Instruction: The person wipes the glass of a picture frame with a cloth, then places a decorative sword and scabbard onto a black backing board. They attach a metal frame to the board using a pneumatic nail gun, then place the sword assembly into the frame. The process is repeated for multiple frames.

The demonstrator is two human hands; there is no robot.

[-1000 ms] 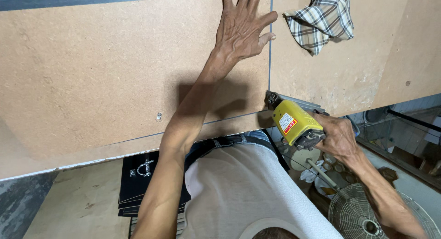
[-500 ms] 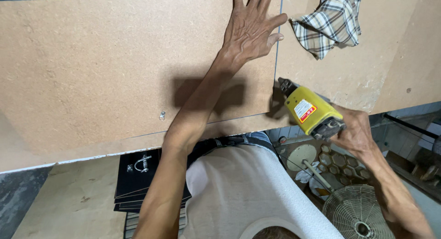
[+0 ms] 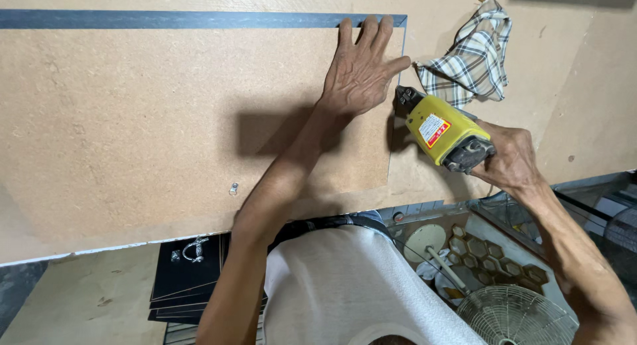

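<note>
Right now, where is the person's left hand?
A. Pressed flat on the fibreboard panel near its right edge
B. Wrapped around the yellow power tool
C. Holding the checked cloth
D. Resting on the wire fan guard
A: the left hand lies open, fingers spread, on the brown fibreboard panel by its right edge, while the right hand holds the yellow power tool and the checked cloth lies untouched.

Left hand (image 3: 361, 69) flat on fibreboard panel (image 3: 166, 119); right hand (image 3: 507, 162) grips yellow power tool (image 3: 441, 129)
</note>
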